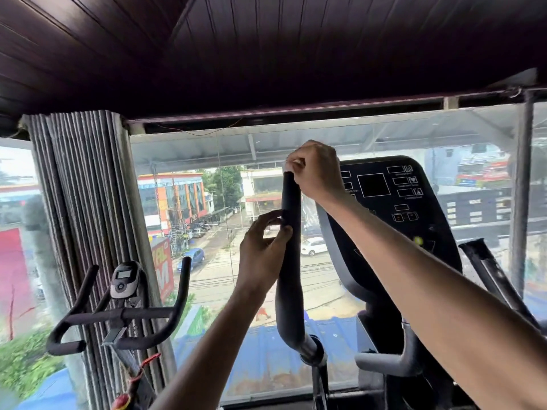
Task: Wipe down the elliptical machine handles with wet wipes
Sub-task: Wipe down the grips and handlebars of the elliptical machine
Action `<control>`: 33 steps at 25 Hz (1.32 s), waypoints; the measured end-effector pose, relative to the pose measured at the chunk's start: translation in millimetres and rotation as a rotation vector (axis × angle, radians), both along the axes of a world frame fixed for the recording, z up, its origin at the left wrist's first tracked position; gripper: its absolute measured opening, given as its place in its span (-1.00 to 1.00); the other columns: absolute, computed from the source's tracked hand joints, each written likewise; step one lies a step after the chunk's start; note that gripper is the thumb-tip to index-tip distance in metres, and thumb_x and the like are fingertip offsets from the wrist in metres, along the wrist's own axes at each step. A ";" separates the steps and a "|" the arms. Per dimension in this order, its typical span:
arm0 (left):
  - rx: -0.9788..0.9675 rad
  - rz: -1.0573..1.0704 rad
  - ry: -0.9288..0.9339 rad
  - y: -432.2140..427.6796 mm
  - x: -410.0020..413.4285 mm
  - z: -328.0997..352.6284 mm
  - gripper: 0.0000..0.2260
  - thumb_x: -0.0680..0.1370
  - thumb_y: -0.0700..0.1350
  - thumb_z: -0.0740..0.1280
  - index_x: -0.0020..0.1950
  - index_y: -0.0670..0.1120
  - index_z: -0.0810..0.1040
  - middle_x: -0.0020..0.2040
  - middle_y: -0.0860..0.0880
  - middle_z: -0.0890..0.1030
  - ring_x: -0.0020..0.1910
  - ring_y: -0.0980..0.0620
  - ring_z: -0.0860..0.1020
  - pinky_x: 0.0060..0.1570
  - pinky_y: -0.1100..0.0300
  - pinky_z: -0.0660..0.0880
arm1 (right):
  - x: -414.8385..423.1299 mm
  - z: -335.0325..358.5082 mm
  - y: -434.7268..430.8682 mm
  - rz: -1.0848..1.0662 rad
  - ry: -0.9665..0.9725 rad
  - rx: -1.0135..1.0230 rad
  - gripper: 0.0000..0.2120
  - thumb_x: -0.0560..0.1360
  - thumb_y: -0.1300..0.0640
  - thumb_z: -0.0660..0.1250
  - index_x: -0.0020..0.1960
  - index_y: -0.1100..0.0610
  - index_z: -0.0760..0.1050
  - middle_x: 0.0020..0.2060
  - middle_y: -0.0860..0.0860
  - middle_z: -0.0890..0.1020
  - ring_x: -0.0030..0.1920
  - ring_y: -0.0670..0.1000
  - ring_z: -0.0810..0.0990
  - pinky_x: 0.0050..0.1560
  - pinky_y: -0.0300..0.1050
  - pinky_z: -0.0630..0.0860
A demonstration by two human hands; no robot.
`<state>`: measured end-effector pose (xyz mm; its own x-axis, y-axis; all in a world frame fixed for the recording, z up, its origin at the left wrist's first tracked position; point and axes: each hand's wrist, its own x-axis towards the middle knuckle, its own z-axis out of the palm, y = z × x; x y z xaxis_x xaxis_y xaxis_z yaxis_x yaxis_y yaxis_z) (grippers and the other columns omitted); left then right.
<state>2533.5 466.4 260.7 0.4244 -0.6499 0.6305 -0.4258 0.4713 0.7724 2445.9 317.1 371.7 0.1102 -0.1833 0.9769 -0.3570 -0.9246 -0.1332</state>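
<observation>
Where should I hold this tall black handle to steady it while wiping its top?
Wrap the left hand around the straight middle of the handle, coming from the left: it stands upright there, and the console crowds its right side.

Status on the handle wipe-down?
Done: nothing shows as finished; wet and dry look the same here. In hand: right hand pinches what may be a wipe at the top of the left handle; left hand grips it midway. Left: right handle, no hand on it.
</observation>
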 end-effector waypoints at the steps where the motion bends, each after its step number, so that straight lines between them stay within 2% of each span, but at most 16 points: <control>1: 0.006 -0.012 0.000 1.3 2.3 -1.8 -0.66 0.48 0.04 0.34 0.25 0.16 0.62 0.16 0.21 0.67 -0.06 0.20 0.67 0.04 0.04 0.62 | 0.1 -10.2 9.8 0.039 -0.022 0.039 -0.97 0.47 0.24 0.55 -0.10 0.20 0.74 -0.16 0.08 0.76 -0.17 0.00 0.69 0.02 0.07 0.66; 3: 0.012 -0.024 0.003 4.1 5.6 -8.0 -0.65 0.51 0.00 0.36 0.30 0.13 0.60 0.20 0.22 0.66 -0.06 0.24 0.67 0.09 0.01 0.63 | -3.6 -40.3 32.9 0.119 -0.117 0.135 -0.94 0.48 0.15 0.57 -0.08 0.13 0.75 -0.15 0.00 0.77 -0.16 -0.11 0.70 -0.02 -0.10 0.65; 5: -0.011 -0.040 -0.009 9.7 6.9 -13.7 -0.66 0.51 -0.01 0.37 0.30 0.12 0.59 0.24 0.18 0.64 0.03 0.18 0.67 0.09 0.02 0.64 | -10.0 -77.1 58.4 0.216 -0.241 0.235 -0.90 0.50 0.08 0.56 -0.06 0.11 0.73 -0.18 -0.08 0.76 -0.17 -0.17 0.71 -0.06 -0.21 0.62; 8: -0.086 -0.030 -0.094 24.4 8.6 -22.4 -0.75 0.50 -0.01 0.40 0.15 0.23 0.58 0.18 0.12 0.63 0.04 0.12 0.65 -0.09 0.17 0.62 | -24.3 -125.5 94.9 0.355 -0.382 0.408 -0.90 0.53 0.08 0.55 -0.07 0.11 0.70 -0.20 -0.09 0.75 -0.16 -0.09 0.73 -0.07 -0.13 0.64; 10: -0.108 -0.048 -0.116 34.2 8.6 -33.8 -0.78 0.53 -0.07 0.44 0.11 0.19 0.58 0.14 0.07 0.63 0.03 0.05 0.64 -0.17 0.23 0.59 | -31.8 -148.8 116.4 0.406 -0.435 0.524 -0.94 0.53 0.14 0.54 -0.08 0.11 0.69 -0.20 -0.09 0.75 -0.16 -0.10 0.73 -0.09 -0.16 0.62; 14: -0.104 -0.075 -0.127 56.9 2.8 -68.4 -0.79 0.51 -0.04 0.39 0.14 0.07 0.59 0.12 0.08 0.60 0.05 0.05 0.61 -0.18 0.30 0.55 | -39.0 -185.0 153.2 0.422 -0.488 0.586 -0.92 0.54 0.23 0.51 -0.08 0.08 0.67 -0.18 -0.06 0.76 -0.14 -0.10 0.73 -0.08 -0.25 0.60; 16: -0.115 -0.069 -0.169 69.9 0.9 -83.9 -0.78 0.51 -0.06 0.40 0.14 0.11 0.59 0.08 0.13 0.58 0.05 0.11 0.59 -0.17 0.37 0.50 | -40.3 -199.9 167.2 0.410 -0.503 0.614 -0.94 0.54 0.23 0.51 -0.06 0.09 0.67 -0.16 -0.03 0.76 -0.12 -0.09 0.73 -0.06 -0.25 0.60; 18: -0.104 -0.077 -0.190 83.4 1.1 -96.7 -0.76 0.52 -0.06 0.41 0.16 0.17 0.59 0.06 0.17 0.56 0.05 0.13 0.58 -0.16 0.34 0.52 | -43.0 -211.8 178.8 0.439 -0.507 0.642 -0.96 0.53 0.17 0.50 -0.02 0.08 0.66 -0.11 -0.01 0.75 -0.07 -0.06 0.72 -0.02 -0.16 0.62; 20: -0.044 -0.110 -0.151 94.4 2.0 -105.0 -0.76 0.54 -0.07 0.45 0.18 0.16 0.62 0.06 0.16 0.57 0.05 0.13 0.58 -0.16 0.26 0.57 | -45.3 -219.3 190.4 0.499 -0.506 0.688 -0.90 0.50 0.12 0.47 0.01 0.08 0.65 -0.10 -0.03 0.75 -0.05 -0.06 0.71 0.00 -0.07 0.65; 24: 0.104 -0.260 0.055 109.4 2.6 -119.7 -0.81 0.53 -0.10 0.52 0.13 0.06 0.67 0.03 0.06 0.69 0.09 0.03 0.64 -0.01 -0.05 0.62 | -44.3 -232.0 212.6 0.612 -0.522 0.904 -0.97 0.58 0.26 0.43 0.01 0.18 0.64 -0.17 0.01 0.74 -0.13 -0.06 0.68 -0.07 -0.13 0.60; 27: 0.121 -0.341 0.185 120.6 3.1 -129.8 -0.81 0.44 -0.09 0.51 0.01 -0.10 0.65 -0.06 -0.06 0.73 -0.01 0.00 0.69 -0.01 0.01 0.58 | -50.6 -241.3 229.1 0.642 -0.476 0.979 -0.80 0.57 0.10 0.42 0.01 0.26 0.65 -0.17 0.08 0.73 -0.11 0.05 0.69 0.00 0.00 0.62; 29: 0.147 -0.359 0.222 127.6 0.3 -134.5 -0.79 0.45 -0.13 0.53 -0.02 -0.21 0.61 -0.11 -0.10 0.71 -0.08 0.00 0.70 -0.08 0.09 0.57 | -59.5 -251.3 236.5 0.590 -0.386 0.966 -0.71 0.49 0.01 0.49 0.04 0.23 0.68 -0.11 0.05 0.76 -0.06 0.01 0.74 0.00 -0.10 0.67; 31: 0.219 -0.395 0.273 136.3 -6.2 -139.8 -0.78 0.49 -0.18 0.53 0.00 -0.29 0.60 -0.13 -0.15 0.70 -0.10 -0.02 0.70 -0.11 0.12 0.58 | -67.3 -266.0 238.6 0.481 -0.318 0.914 -0.77 0.49 0.08 0.54 0.08 0.17 0.70 -0.04 0.03 0.77 0.02 0.03 0.74 0.01 -0.07 0.68; 33: 0.280 -0.438 0.376 144.9 -10.5 -148.6 -0.77 0.56 -0.23 0.47 0.05 -0.39 0.58 -0.08 -0.23 0.71 -0.09 -0.02 0.71 -0.12 0.14 0.60 | -72.8 -282.5 237.2 0.379 -0.280 0.859 -0.91 0.52 0.12 0.53 0.03 0.05 0.72 -0.05 -0.03 0.77 0.03 0.02 0.74 0.01 -0.04 0.68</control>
